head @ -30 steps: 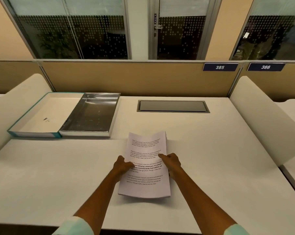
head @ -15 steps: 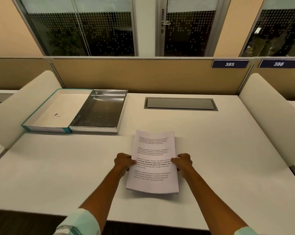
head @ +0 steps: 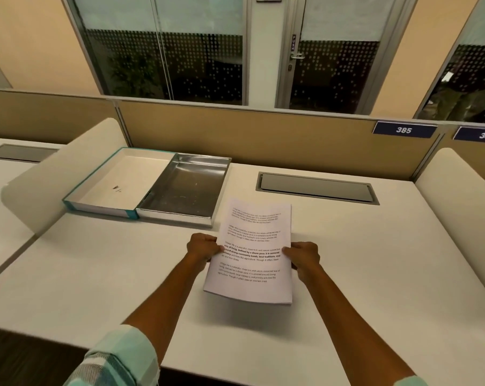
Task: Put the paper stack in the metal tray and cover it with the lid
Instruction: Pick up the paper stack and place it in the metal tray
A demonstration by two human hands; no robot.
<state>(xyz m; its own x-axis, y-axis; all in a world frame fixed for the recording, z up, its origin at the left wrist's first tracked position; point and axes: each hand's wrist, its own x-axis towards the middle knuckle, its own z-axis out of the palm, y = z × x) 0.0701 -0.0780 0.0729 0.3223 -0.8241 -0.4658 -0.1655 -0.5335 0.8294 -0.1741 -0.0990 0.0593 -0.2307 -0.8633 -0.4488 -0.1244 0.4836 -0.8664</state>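
Head view: both hands hold the paper stack (head: 252,252) above the tabletop (head: 96,274), about mid-tabletop, closer to the near edge than the far edge. Left hand (head: 203,247) clamps the stack's left long edge, thumb on the printed top sheet, other fingers under and hidden. Right hand (head: 302,256) clamps the right long edge the same way, thumb on top. Both grips are closed on the stack. Stack is lifted, a soft shadow lies on the tabletop beneath its near end; the far end curves slightly upward. Top sheet shows 4 blocks of printed text, too small to read fully.

Metal tray (head: 185,188) sits toward the far-left part of the tabletop, open side up, nothing in it. Stack's far-left corner is just beside the tray's near-right corner; cannot tell if they touch. Lid (head: 118,182), teal-edged with white inside, lies open side up directly left of the tray, long sides touching or nearly so, against the left divider panel (head: 65,168).

Grey cable hatch (head: 316,188) is set in the tabletop by the far edge, right of the tray, well apart from the stack. Back partition (head: 263,135) carries number plates 385 (head: 404,130) and 386 (head: 479,135) at the far-right corner. Striped pale-green sleeve (head: 118,358) shows on the left arm at the near edge.
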